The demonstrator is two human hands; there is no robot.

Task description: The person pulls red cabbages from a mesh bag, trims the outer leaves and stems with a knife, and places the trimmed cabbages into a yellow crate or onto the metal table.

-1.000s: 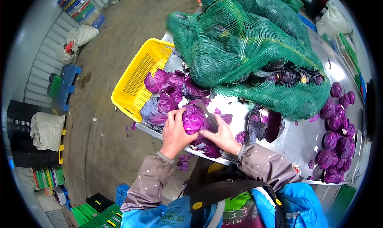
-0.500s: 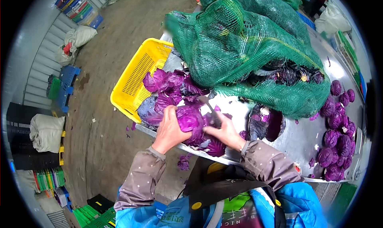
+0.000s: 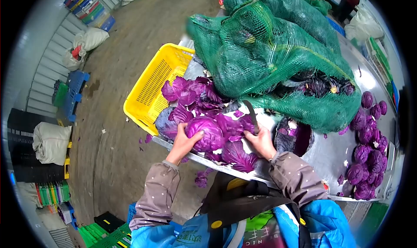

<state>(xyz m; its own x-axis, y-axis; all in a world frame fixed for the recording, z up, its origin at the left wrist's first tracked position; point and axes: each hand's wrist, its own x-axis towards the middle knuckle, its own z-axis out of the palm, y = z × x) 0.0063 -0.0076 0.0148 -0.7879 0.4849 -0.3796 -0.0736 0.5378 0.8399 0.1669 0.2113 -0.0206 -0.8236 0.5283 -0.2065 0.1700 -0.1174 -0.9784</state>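
Head cam: left hand [image 3: 184,139] is gripping a red cabbage [image 3: 206,133] at the table [image 3: 321,154] edge, beside the yellow crate [image 3: 150,89]; right hand [image 3: 260,141] is closing around a knife [image 3: 251,116], blade pointing up, loose leaves [image 3: 239,154] lying underneath

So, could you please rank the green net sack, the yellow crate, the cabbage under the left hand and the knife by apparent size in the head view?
1. green net sack
2. yellow crate
3. cabbage
4. knife
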